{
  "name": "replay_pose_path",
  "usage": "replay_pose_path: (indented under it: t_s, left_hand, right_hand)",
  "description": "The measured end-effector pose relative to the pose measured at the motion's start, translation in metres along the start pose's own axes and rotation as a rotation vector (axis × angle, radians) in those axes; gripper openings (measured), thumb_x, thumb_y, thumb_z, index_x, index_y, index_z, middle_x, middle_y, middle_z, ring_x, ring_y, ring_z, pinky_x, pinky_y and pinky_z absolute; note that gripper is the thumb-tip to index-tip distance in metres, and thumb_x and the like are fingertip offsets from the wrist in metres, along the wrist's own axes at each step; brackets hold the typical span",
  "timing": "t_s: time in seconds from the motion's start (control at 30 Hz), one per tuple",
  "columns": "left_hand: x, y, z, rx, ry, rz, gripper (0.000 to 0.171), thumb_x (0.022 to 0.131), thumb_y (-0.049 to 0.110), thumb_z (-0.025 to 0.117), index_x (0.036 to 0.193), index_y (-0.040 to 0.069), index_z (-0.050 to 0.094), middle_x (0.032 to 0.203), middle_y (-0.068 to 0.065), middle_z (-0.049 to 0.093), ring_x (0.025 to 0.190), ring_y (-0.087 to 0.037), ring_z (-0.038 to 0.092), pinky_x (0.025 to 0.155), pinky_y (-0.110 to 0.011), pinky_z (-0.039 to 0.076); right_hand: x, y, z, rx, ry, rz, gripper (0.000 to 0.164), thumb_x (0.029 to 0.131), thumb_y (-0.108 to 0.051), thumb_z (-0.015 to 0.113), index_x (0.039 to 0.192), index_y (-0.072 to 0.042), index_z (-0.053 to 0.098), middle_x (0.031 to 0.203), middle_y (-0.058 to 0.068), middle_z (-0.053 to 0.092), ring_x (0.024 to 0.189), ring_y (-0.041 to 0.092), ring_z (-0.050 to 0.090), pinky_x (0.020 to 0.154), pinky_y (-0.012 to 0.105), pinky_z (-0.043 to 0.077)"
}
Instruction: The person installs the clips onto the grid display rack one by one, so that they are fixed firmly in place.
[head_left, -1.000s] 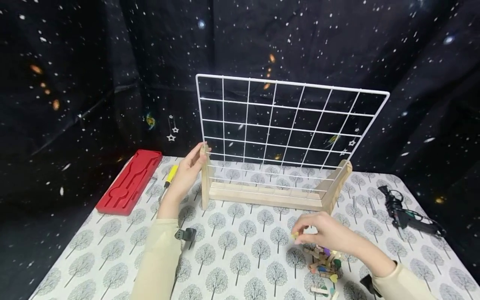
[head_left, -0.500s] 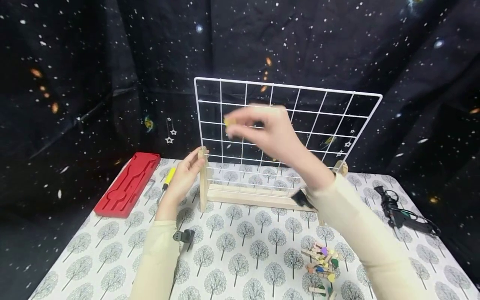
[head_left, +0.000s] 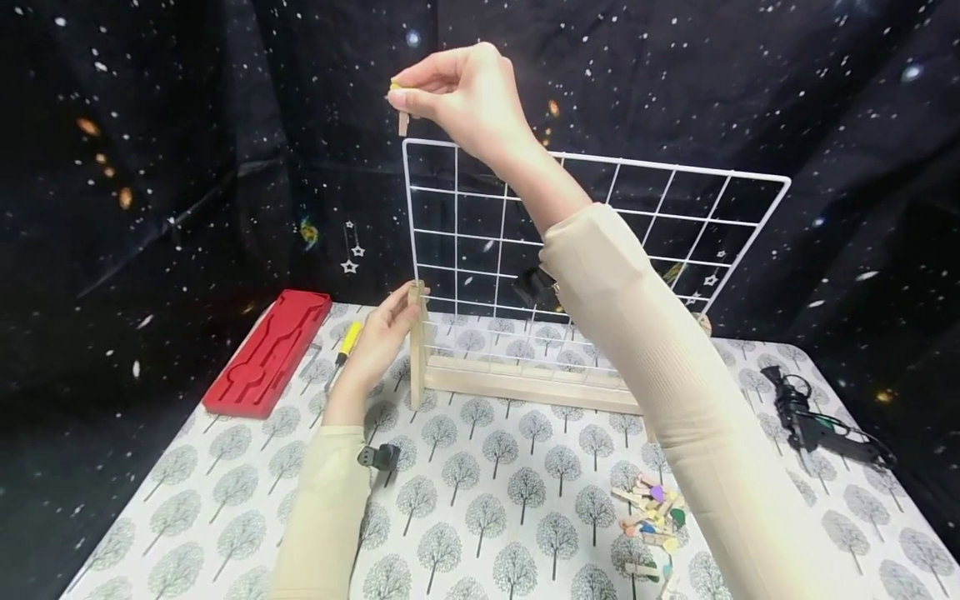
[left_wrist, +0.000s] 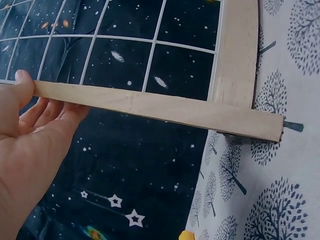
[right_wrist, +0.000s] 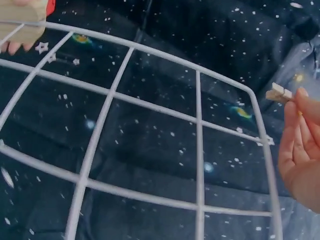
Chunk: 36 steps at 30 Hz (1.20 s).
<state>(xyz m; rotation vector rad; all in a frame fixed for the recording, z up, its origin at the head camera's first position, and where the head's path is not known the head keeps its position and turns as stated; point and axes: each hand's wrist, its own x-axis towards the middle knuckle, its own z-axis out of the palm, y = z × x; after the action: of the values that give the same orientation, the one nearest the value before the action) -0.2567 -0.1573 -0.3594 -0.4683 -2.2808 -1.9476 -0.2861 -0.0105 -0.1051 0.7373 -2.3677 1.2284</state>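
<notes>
My right hand (head_left: 472, 100) pinches a small wooden clothespin (head_left: 403, 125) with a yellow piece on it. It is raised just above the upper left corner of a white wire grid (head_left: 456, 192). In the right wrist view the clothespin (right_wrist: 279, 93) points toward that corner, apart from the wire. My left hand (head_left: 382, 337) grips the top of the left wooden upright (head_left: 417, 358) of the stand bearing the grid. Thumb and fingers lie on opposite sides of the upright (left_wrist: 150, 105) in the left wrist view. My right forearm hides part of the grid and stand.
Several clothespins with coloured shapes (head_left: 657, 493) lie in a loose pile at front right. A red molded tray (head_left: 266, 354) and a yellow-handled screwdriver (head_left: 349, 337) lie at left. A black tool with a cord (head_left: 825, 429) lies at right. A dark starry cloth hangs behind.
My right hand has carried the clothespin from near the pile up and leftward, across the grid, to above its upper left corner. The left hand keeps its grip on the upright.
</notes>
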Motion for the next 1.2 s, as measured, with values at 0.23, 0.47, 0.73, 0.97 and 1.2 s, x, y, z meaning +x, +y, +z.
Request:
replay_pose_path:
  t_s: [0.23,0.47,0.73,0.97,1.2]
  left_hand:
    - [-0.004,-0.001,0.001,-0.047,-0.012,-0.015,0.049,0.091,0.023,0.043,0.136,0.011,0.027,0.134,-0.002,0.04,0.125,-0.014,0.033,0.103,-0.035,0.027]
    - [-0.007,0.002,0.0,-0.036,-0.008,-0.029,0.048,0.091,0.024,0.044,0.136,0.016,0.029,0.134,0.001,0.04,0.125,-0.012,0.033,0.103,-0.034,0.026]
    - [-0.011,0.006,-0.002,-0.074,-0.01,-0.016,0.048,0.092,0.019,0.043,0.136,0.013,0.027,0.135,-0.005,0.039,0.126,-0.015,0.031,0.103,-0.034,0.027]
    - [-0.013,0.008,-0.006,-0.066,-0.003,-0.02,0.048,0.091,0.023,0.044,0.136,0.015,0.028,0.135,-0.004,0.039,0.126,-0.014,0.031,0.103,-0.035,0.027]
    - [-0.013,0.007,-0.008,-0.082,0.008,-0.019,0.05,0.09,0.024,0.045,0.136,0.014,0.029,0.134,-0.004,0.04,0.125,-0.014,0.033,0.103,-0.033,0.027]
  right_hand:
    - [-0.003,0.004,0.007,-0.037,0.006,-0.005,0.016,0.072,-0.026,0.07,0.085,-0.015,0.071,0.077,-0.004,0.069,0.066,0.002,0.062,0.051,0.019,0.038]
    - [-0.006,0.007,0.01,-0.036,-0.016,0.019,0.021,0.074,-0.025,0.068,0.091,-0.013,0.07,0.085,-0.001,0.068,0.072,0.002,0.063,0.059,0.014,0.044]
    - [-0.023,0.007,0.009,-0.183,0.002,-0.159,0.038,0.075,-0.033,0.066,0.11,-0.02,0.061,0.103,-0.007,0.062,0.085,-0.002,0.056,0.064,0.013,0.04]
    - [-0.086,0.037,0.006,-0.045,0.016,-0.54,0.03,0.078,-0.018,0.064,0.107,-0.011,0.062,0.103,-0.002,0.062,0.083,0.005,0.056,0.07,0.017,0.045]
    - [-0.198,0.107,0.003,0.103,-0.282,-0.164,0.026,0.078,-0.02,0.063,0.104,-0.013,0.062,0.091,-0.005,0.063,0.074,0.006,0.054,0.064,0.022,0.048]
